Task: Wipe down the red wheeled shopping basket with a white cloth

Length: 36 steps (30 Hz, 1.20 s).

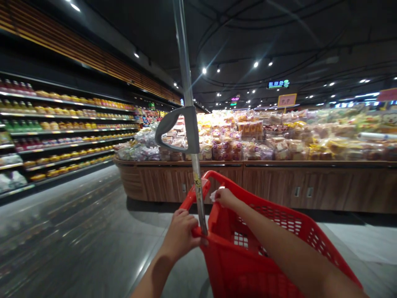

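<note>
**Fingers [187, 220] curled over the near rim of the red basket [310, 227]**

Fingers of the left hand [180, 234] are pressed together and wrapped over the near rim, right beside the foot of the metal pole [187, 74], with the thumb tucked against the pole's base. The right hand [225, 198] reaches across the open top to the far end of the rim. Its fingers are bent over and hidden behind the knuckles, so I cannot tell whether they clamp the rim or pinch the white scrap [213, 195] that shows just beside them.

The basket sits low in front of the person, on or just above the grey floor [77, 231]. No goods show through its mesh, and its pole rises upright to a grey grip [173, 126]. Beyond it runs a wooden worktop [279, 182] heaped with bagged bread [248, 136], and shelves of bottles [62, 124] line the left side.

Handling it well seems to call for a firm left-hand hold close to the pole, where the rim is stiffest. The right forearm is best kept clear of the mesh wall so the basket does not tip toward that side. The blurred floor suggests movement, so the upright pole probably needs watching near the face.
</note>
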Each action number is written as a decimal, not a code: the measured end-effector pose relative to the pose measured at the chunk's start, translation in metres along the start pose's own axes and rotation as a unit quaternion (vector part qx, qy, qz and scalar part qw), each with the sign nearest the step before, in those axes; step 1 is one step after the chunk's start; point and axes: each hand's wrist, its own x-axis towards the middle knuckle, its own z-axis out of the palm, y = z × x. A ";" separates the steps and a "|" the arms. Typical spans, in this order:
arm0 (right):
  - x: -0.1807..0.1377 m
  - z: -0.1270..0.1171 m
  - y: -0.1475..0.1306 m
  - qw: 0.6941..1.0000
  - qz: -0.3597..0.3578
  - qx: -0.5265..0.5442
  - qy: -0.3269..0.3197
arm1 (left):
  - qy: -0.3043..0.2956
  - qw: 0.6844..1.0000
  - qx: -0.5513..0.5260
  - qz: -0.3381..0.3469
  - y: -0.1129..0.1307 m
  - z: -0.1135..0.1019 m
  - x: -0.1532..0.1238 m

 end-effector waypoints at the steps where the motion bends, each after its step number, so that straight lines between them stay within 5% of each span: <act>1: -0.007 0.002 -0.005 1.000 -0.006 0.000 -0.028 | 0.001 1.000 -0.002 0.000 0.000 0.000 0.000; 5: -0.025 0.006 -0.018 0.995 -0.021 -0.001 -0.093 | -0.004 1.000 -0.009 -0.002 0.000 -0.001 0.000; 10: -0.034 0.010 -0.030 0.999 -0.013 -0.014 -0.027 | -0.008 1.000 0.009 0.000 0.000 -0.001 0.001; 16: -0.058 0.018 -0.044 0.992 -0.034 -0.002 -0.123 | -0.003 1.000 0.030 0.001 0.006 -0.003 -0.001; 22: -0.071 0.020 -0.055 1.000 -0.008 -0.010 -0.007 | 0.003 1.000 0.027 -0.001 0.006 -0.005 0.002; 27: -0.078 0.028 -0.055 1.000 -0.003 0.009 -0.025 | -0.001 1.000 0.023 0.000 0.003 -0.006 0.008; 36: -0.083 0.035 -0.048 0.996 0.021 0.052 0.064 | -0.006 1.000 0.022 0.010 -0.007 -0.001 0.017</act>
